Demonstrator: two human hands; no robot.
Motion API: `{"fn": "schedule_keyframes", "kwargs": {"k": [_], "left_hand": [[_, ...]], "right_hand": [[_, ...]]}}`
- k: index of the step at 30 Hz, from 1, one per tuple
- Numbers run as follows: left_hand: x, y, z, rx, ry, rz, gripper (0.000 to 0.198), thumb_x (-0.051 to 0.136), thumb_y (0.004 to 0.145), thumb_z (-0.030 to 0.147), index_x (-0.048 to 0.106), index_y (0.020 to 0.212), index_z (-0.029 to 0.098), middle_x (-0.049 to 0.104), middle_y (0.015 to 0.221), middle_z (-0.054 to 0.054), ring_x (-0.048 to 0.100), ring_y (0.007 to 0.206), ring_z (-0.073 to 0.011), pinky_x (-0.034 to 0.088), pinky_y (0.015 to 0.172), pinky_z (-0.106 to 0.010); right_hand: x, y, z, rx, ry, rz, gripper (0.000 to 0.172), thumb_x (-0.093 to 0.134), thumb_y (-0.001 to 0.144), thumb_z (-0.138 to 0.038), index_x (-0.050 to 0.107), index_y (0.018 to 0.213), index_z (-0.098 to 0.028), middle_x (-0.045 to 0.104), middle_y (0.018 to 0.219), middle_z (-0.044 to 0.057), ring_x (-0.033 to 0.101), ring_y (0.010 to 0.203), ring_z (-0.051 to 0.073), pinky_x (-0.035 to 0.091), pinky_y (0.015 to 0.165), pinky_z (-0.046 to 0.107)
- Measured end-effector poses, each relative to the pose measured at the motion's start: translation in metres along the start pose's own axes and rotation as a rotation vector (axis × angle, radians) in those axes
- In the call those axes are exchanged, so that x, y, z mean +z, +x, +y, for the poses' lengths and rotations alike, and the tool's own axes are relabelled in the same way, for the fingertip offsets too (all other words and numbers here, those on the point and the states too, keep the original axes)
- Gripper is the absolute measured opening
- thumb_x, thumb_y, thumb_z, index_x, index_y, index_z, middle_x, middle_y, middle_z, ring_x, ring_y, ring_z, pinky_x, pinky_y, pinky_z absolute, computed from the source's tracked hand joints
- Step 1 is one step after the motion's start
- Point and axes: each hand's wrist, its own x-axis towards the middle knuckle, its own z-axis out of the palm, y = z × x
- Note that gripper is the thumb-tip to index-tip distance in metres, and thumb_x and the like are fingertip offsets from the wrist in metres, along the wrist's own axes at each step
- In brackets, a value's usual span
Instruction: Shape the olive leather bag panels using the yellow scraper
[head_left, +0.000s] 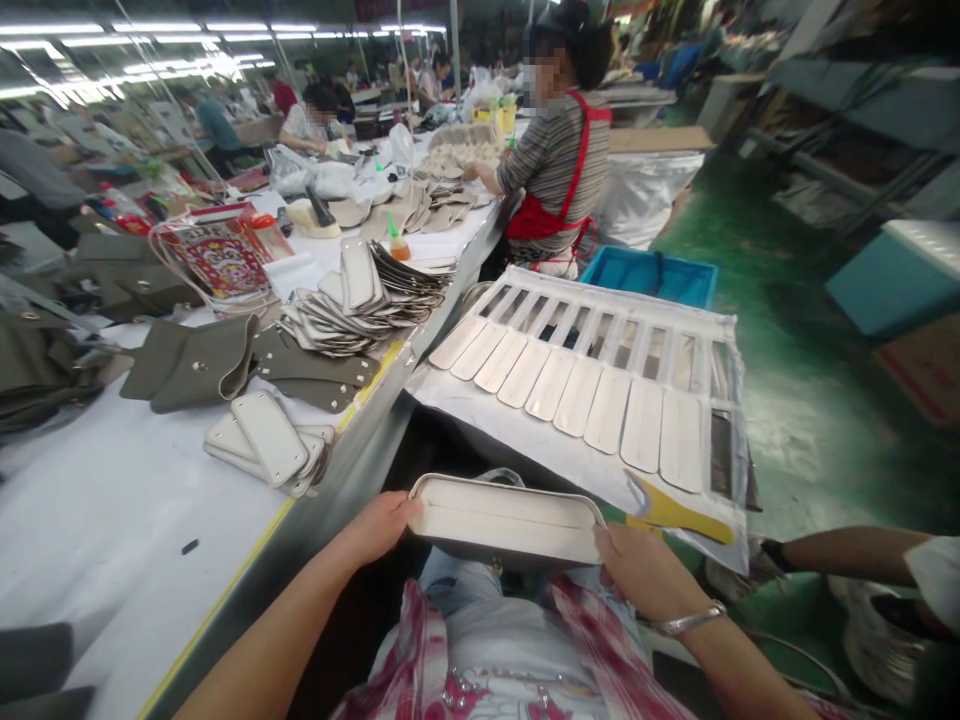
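Observation:
Over my lap, my left hand point(388, 524) and my right hand point(643, 568) hold a bag piece point(504, 520) by its two ends. Its upper face is a long cream panel with rounded corners and a dark rim, and darker material hangs below the near edge. The fingers of both hands are closed on the ends, partly hidden behind it. Just beyond is a white rack point(517, 440) bearing a row of cream oblong panels point(576, 390). A yellow curved tool or strip point(679, 512) lies at the rack's near right corner.
On the white table point(142, 520) to the left are stacked oblong panels point(266, 440), a larger pile point(360, 305), olive bag pieces point(191, 360) and a glue bottle point(398, 243). A co-worker in a red apron point(559, 180) sits beyond, near a blue crate point(652, 275). Another person's arm point(847, 553) enters at right.

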Motion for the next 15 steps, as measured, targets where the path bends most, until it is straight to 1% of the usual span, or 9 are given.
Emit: {"fn": "schedule_keyframes", "kwargs": {"k": [2, 4, 6, 8, 10, 13, 15], "left_hand": [[-0.0022, 0.0020, 0.0004, 0.018, 0.017, -0.018, 0.042, 0.021, 0.086, 0.041, 0.046, 0.063, 0.018, 0.055, 0.056, -0.003, 0.052, 0.052, -0.0160, 0.036, 0.050, -0.025], [-0.0050, 0.0037, 0.0009, 0.060, 0.051, -0.023, 0.041, 0.023, 0.086, 0.040, 0.048, 0.062, 0.018, 0.058, 0.062, -0.005, 0.054, 0.060, -0.0173, 0.037, 0.056, -0.026], [-0.0074, 0.0049, 0.0012, 0.093, 0.078, -0.025, 0.039, 0.025, 0.085, 0.038, 0.049, 0.062, 0.018, 0.060, 0.069, -0.007, 0.054, 0.066, -0.0185, 0.037, 0.062, -0.028], [-0.0086, 0.0058, 0.0011, 0.109, 0.086, -0.025, 0.038, 0.025, 0.085, 0.036, 0.049, 0.062, 0.018, 0.060, 0.071, -0.008, 0.053, 0.068, -0.0193, 0.037, 0.064, -0.029], [-0.0086, 0.0069, 0.0006, 0.117, 0.082, -0.020, 0.037, 0.025, 0.084, 0.036, 0.048, 0.061, 0.018, 0.059, 0.070, -0.009, 0.053, 0.069, -0.0205, 0.037, 0.065, -0.031], [-0.0083, 0.0092, -0.0021, 0.119, 0.044, -0.018, 0.036, 0.030, 0.082, 0.041, 0.046, 0.059, 0.018, 0.057, 0.068, -0.009, 0.053, 0.071, -0.0224, 0.038, 0.067, -0.033], [-0.0083, 0.0101, -0.0065, 0.113, -0.020, -0.059, 0.041, 0.030, 0.081, 0.048, 0.046, 0.059, 0.018, 0.055, 0.065, -0.008, 0.053, 0.067, -0.0211, 0.039, 0.064, -0.032]], "right_hand": [[0.0008, 0.0011, 0.0011, 0.042, 0.077, 0.035, 0.029, 0.032, 0.086, -0.012, 0.059, 0.074, -0.010, 0.063, 0.068, 0.011, 0.058, 0.056, 0.015, 0.045, 0.057, 0.027], [0.0002, 0.0021, 0.0013, 0.092, 0.160, 0.040, 0.036, 0.027, 0.089, -0.016, 0.057, 0.069, -0.011, 0.062, 0.063, 0.010, 0.058, 0.055, 0.014, 0.044, 0.058, 0.027], [-0.0012, 0.0026, 0.0004, 0.140, 0.265, 0.016, 0.041, 0.023, 0.091, -0.018, 0.055, 0.067, -0.012, 0.061, 0.059, 0.008, 0.057, 0.052, 0.013, 0.044, 0.058, 0.026], [-0.0029, 0.0025, -0.0013, 0.190, 0.381, -0.016, 0.045, 0.019, 0.092, -0.020, 0.053, 0.064, -0.012, 0.060, 0.054, 0.007, 0.057, 0.049, 0.012, 0.044, 0.059, 0.026], [-0.0039, 0.0018, -0.0034, 0.217, 0.444, -0.025, 0.044, 0.019, 0.092, -0.020, 0.051, 0.063, -0.013, 0.061, 0.054, 0.007, 0.056, 0.046, 0.011, 0.044, 0.058, 0.025], [-0.0028, 0.0007, -0.0052, 0.213, 0.446, -0.025, 0.037, 0.024, 0.091, -0.020, 0.049, 0.064, -0.013, 0.062, 0.057, 0.009, 0.056, 0.044, 0.011, 0.044, 0.052, 0.025], [-0.0001, 0.0004, -0.0042, 0.244, 0.522, -0.048, 0.037, 0.024, 0.091, -0.025, 0.048, 0.065, -0.013, 0.063, 0.059, 0.009, 0.056, 0.043, 0.012, 0.044, 0.048, 0.024]]}}
